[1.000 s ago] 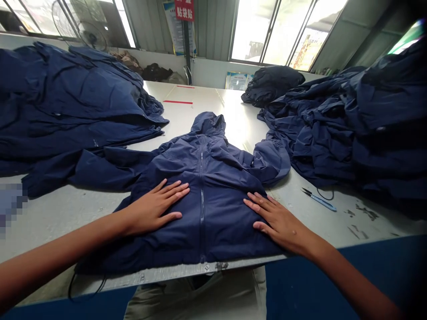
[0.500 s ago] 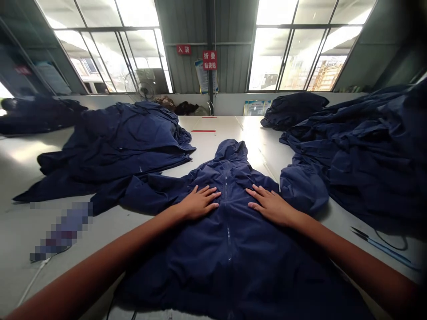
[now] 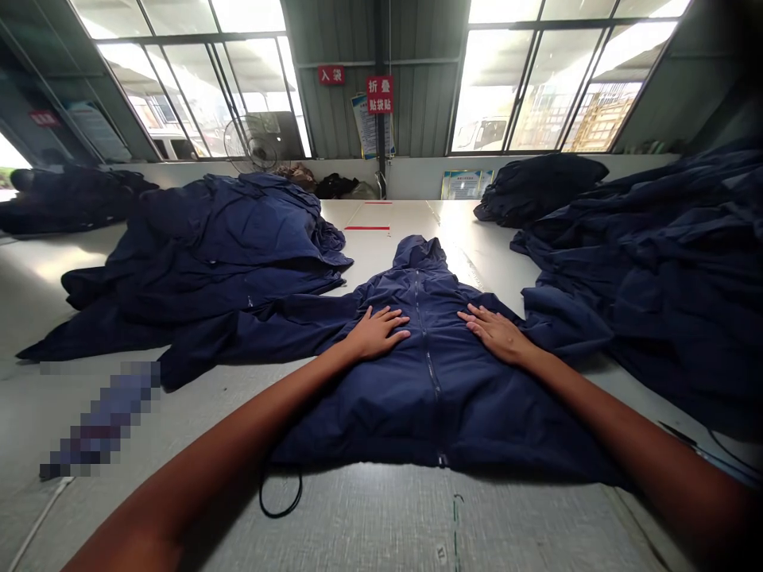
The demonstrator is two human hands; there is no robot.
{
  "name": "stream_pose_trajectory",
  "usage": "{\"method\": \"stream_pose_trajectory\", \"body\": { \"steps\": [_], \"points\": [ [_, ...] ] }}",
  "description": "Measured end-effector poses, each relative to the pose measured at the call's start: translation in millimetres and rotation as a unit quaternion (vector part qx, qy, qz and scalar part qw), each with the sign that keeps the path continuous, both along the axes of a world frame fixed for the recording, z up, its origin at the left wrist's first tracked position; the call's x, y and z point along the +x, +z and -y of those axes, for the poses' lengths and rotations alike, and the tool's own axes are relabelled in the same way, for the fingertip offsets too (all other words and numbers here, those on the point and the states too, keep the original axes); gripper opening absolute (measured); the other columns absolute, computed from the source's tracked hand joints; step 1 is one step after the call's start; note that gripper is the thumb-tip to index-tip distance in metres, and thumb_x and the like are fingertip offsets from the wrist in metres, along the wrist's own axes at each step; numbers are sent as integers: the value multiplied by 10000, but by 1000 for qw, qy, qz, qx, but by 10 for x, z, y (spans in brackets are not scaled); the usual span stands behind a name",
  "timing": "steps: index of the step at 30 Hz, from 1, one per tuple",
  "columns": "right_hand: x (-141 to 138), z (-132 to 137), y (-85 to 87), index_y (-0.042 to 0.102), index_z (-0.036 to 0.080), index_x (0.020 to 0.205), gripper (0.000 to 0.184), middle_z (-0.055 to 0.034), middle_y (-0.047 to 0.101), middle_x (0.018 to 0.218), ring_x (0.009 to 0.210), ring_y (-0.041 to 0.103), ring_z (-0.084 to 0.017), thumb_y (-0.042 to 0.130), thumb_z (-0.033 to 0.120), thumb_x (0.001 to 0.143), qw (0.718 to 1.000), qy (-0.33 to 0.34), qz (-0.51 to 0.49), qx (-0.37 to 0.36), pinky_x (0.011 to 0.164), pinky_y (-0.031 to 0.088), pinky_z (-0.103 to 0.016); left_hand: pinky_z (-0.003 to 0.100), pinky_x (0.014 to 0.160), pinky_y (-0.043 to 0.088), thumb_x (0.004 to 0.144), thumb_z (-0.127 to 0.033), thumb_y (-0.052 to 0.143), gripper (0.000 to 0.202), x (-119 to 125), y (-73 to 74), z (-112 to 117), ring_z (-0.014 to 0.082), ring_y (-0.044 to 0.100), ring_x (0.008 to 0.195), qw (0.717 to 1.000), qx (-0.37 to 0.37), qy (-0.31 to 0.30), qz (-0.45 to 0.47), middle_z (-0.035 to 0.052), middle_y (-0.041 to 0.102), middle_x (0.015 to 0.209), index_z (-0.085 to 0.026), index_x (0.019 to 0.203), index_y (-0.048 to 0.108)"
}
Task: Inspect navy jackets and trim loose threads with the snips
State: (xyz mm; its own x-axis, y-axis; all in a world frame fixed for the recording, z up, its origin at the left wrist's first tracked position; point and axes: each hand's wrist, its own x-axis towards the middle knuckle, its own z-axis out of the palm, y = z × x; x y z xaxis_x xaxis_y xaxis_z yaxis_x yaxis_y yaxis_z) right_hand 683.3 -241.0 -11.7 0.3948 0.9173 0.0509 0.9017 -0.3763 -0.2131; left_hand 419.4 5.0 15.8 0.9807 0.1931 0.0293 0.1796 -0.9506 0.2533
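A navy hooded jacket (image 3: 435,389) lies front up on the pale table (image 3: 381,524), zip closed, hood pointing away from me. My left hand (image 3: 377,332) rests flat on its chest to the left of the zip, fingers spread. My right hand (image 3: 497,334) lies flat on the chest to the right of the zip, fingers stretched out. Neither hand holds anything. The jacket's left sleeve stretches out toward the left pile, and a black drawcord loop (image 3: 280,496) hangs out at the hem.
A pile of navy jackets (image 3: 220,246) lies at the left, a larger heap (image 3: 668,270) at the right, and a dark bundle (image 3: 536,187) at the back right. Scissors (image 3: 703,453) lie by the right edge. A fan (image 3: 250,147) stands at the back.
The jacket has slid away from the table's near edge, which it overhung a second ago. Both hands went forward with it, from the belly up to the chest.
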Motion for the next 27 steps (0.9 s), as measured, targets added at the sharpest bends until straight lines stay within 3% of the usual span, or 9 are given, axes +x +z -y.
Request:
{"method": "stream_pose_trajectory", "body": {
  "steps": [5,9,12,15,18,20,22,24,27],
  "points": [
    [140,-66,-24,453,338,1653,623,-24,344,1758,1626,327,-312,202,540,1120,999,13,16,27,1312,306,-550,727,1300,132,1086,-624,390,594,49,10,0,360,406,1569,999,-1,1,54,121,534,1635,-260,1499,613],
    [169,-126,10,517,276,1618,600,-64,401,1733,1587,404,-316,260,492,1120,998,26,30,50,1298,343,-513,590,1281,306,1086,-458,449,427,21,85,54,301,588,1352,991,-1,4,131,140,672,1415,-208,1339,685],
    [131,-135,90,538,241,1596,570,-98,458,1698,1536,471,-318,324,459,1114,995,30,48,78,1279,371,-501,488,1147,445,1082,-361,424,350,-63,199,150,288,625,1215,985,-9,-2,173,139,718,1259,-188,1220,696],
    [27,-94,238,586,195,1539,527,-160,547,1600,1453,523,-366,419,418,1091,991,28,75,112,1230,403,-549,382,932,519,1076,-314,418,300,-274,374,366,226,676,948,983,-34,-35,176,91,741,1082,-193,1174,674],
    [-188,3,435,682,175,1396,435,-177,629,1449,1319,597,-352,431,358,1092,985,34,91,140,1141,465,-521,302,740,481,1078,-409,504,254,-614,555,688,169,647,742,984,-68,-106,126,13,701,869,-228,1104,682],
    [-416,109,565,722,201,1291,368,-134,680,1332,1159,666,-275,434,331,1103,983,60,73,156,1027,523,-430,302,734,474,1041,-543,593,319,-854,615,899,182,663,789,981,-72,-167,64,15,703,910,-241,1093,681],
    [-702,251,669,738,226,1183,278,-75,725,1166,975,688,-201,493,327,1099,977,123,6,172,893,539,-354,351,807,504,946,-651,694,486,-1051,599,1049,239,682,907,977,-38,-209,23,60,720,1068,-240,1205,664],
    [-1007,419,732,733,233,1065,177,-24,725,994,848,663,-160,593,339,1071,962,193,-82,172,800,519,-317,418,896,523,909,-606,751,588,-1185,518,1110,296,680,1007,977,8,-214,17,109,704,1213,-231,1341,614],
    [-1389,666,744,702,228,982,175,3,690,914,801,630,-145,719,399,1015,949,249,-140,132,736,490,-302,417,904,544,984,-352,660,373,-1290,360,1060,285,688,1022,980,24,-193,33,115,700,1219,-208,1321,591]
  ]
}}
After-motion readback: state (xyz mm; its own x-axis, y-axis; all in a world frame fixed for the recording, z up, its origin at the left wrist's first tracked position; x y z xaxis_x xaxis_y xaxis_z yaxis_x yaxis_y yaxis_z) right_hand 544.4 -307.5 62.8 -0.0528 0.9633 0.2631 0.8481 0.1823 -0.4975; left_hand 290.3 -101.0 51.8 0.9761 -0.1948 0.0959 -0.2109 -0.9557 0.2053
